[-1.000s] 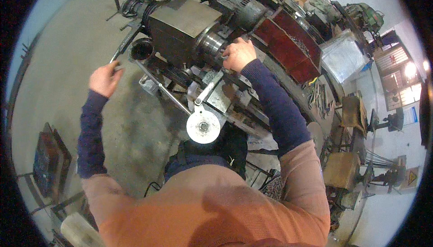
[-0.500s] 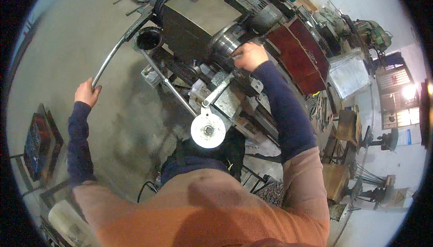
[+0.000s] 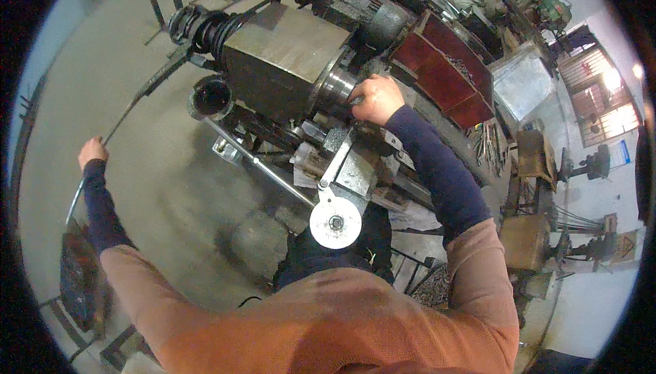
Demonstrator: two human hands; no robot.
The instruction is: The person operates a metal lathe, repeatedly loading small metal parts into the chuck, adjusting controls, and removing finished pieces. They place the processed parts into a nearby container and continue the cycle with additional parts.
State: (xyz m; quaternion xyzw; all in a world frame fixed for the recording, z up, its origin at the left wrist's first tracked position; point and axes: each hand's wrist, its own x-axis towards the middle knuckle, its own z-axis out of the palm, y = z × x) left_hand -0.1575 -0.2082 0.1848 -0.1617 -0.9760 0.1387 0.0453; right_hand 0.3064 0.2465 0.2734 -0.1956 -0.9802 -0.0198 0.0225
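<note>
My left hand is wrapped round a long metal lever, which runs from the rear end of the lathe headstock out to the left. The lever's lower end sticks out past my fist. My right hand is closed at the front of the shiny round chuck. A bit of metal shows at its fingertips, but what they pinch is mostly hidden. Between my arms and close to my body is a pale round handwheel disc, joined by a short arm to the slide.
An electric motor sits behind the headstock, with a dark red metal box to its right. Loose rod-like tools lie beyond my right forearm. A slanting metal bar crosses in front of the machine. Bench machines line the right wall.
My left hand has moved left and slightly down in the view with the lever, whose end now shows beyond the fist. My right hand stays at the chuck. The whole view has shifted somewhat.
</note>
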